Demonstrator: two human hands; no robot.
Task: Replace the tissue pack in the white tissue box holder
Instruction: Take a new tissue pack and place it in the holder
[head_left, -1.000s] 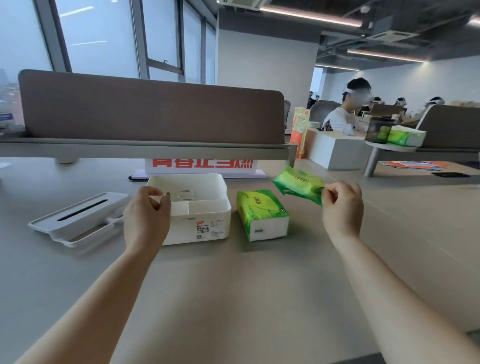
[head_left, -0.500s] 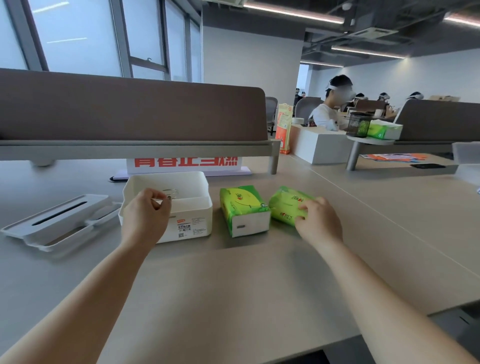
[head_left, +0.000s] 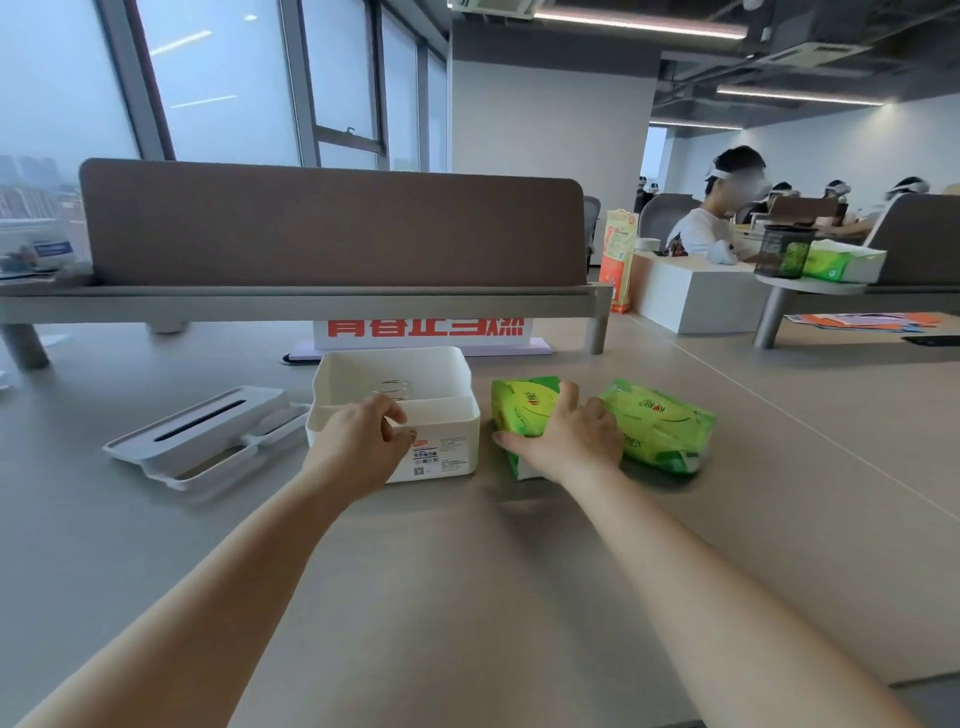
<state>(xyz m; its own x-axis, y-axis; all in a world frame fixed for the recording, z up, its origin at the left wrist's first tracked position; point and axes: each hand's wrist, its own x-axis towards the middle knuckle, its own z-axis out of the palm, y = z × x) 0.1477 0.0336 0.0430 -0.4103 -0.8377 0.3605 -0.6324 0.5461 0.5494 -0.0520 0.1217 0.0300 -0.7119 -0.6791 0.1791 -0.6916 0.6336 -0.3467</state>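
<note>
On the wide grey worktop (head_left: 467, 597) the white box (head_left: 395, 410) stands open at about 11 o'clock from the person, empty but for a small wire spring (head_left: 393, 387) inside, and its slotted lid (head_left: 208, 434) lies off at 9 o'clock of it. The full tissue pack (head_left: 524, 410) sits just at the box's 3 o'clock, with a flatter, crumpled pack (head_left: 657, 426) beyond it at 3 o'clock, so I'd judge emptying done, with loading and lidding left. The left hand (head_left: 358, 447) curls its fingers (head_left: 397, 415) over the box's near rim, steadying it, while the right hand (head_left: 571, 441) lies spread on the full pack, fingers (head_left: 569, 397) open and starting to wrap it.
</note>
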